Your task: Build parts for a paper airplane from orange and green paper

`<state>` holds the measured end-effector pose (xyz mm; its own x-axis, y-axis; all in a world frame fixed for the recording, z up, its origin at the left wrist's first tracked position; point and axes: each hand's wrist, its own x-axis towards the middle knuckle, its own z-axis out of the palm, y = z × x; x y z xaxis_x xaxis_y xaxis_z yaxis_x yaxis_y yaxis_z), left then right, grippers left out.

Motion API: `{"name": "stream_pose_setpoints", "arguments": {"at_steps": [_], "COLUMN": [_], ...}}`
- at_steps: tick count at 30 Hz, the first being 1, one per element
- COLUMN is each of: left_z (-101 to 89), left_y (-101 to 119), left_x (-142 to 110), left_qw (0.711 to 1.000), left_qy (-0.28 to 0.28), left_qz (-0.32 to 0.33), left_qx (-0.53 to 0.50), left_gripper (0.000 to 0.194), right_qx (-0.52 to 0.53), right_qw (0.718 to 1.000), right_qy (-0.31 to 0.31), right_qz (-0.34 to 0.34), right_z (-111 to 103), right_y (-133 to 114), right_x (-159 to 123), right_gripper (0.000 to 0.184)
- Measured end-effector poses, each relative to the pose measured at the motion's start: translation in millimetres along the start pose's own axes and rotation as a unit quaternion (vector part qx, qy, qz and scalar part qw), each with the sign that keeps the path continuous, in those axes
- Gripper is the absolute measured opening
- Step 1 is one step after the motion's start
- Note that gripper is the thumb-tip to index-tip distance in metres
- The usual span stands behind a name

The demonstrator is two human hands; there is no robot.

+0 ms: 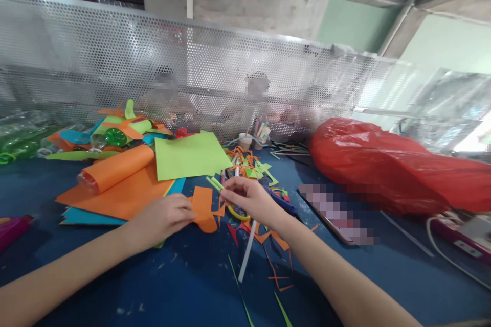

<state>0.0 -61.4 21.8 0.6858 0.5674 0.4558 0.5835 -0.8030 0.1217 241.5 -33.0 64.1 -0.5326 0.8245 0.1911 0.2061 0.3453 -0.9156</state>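
Observation:
My left hand point(164, 219) is closed on the edge of an orange paper cutout point(205, 209) with a rounded lower end, over the blue table. Just to the right, my right hand point(249, 196) pinches a slim lime-green piece point(215, 183) with two narrow prongs; its exact kind is unclear. Beneath the right hand, a yellow ring-shaped handle point(238, 213) partly shows. A white strip point(248, 253) lies below it among orange paper scraps point(280, 240). Behind my hands is a lime-green paper sheet point(190, 156).
Orange sheets point(115, 199) and a rolled orange paper around a bottle point(118, 168) lie left, near green bottles point(23, 145). A phone point(333, 214) and red plastic bag point(383, 163) are right. Small cups point(245, 140) stand before a perforated metal screen point(115, 51); people sit behind it.

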Motion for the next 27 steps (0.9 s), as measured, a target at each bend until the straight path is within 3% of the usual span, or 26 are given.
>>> {"name": "stream_pose_setpoints", "arguments": {"at_steps": [3, 8, 14, 20, 24, 27], "left_z": [-2.5, -2.4, -6.8, -11.3, -11.4, -11.4], "left_y": [9.5, 10.4, 26.2, 45.5, 47.3, 43.9], "left_x": [-8.0, -8.6, -11.0, -10.8, -13.6, -15.1], "left_qw": [0.999, 0.998, 0.997, 0.994, 0.983, 0.981], "left_qy": [-0.043, -0.034, 0.028, -0.048, -0.044, -0.020], "left_qz": [0.000, -0.035, -0.054, 0.008, 0.013, -0.034], "left_qx": [-0.009, -0.048, -0.038, -0.094, -0.177, -0.189], "left_gripper": [0.029, 0.027, 0.022, 0.024, 0.016, 0.025], "right_qx": [-0.144, -0.254, -0.300, -0.337, -0.369, -0.395], "right_qw": [0.987, 0.966, 0.953, 0.941, 0.929, 0.918], "right_qy": [0.064, 0.044, 0.009, 0.012, 0.015, 0.018], "right_qz": [0.008, 0.032, 0.049, 0.038, 0.032, 0.004], "right_z": [0.6, 7.0, 9.2, 13.8, 19.4, 21.5], "right_y": [7.0, 14.6, 11.3, 12.2, 16.4, 18.6], "right_x": [3.6, 2.8, 0.9, 0.4, 0.5, 1.1], "right_gripper": [0.013, 0.012, 0.010, 0.009, 0.005, 0.004]}}
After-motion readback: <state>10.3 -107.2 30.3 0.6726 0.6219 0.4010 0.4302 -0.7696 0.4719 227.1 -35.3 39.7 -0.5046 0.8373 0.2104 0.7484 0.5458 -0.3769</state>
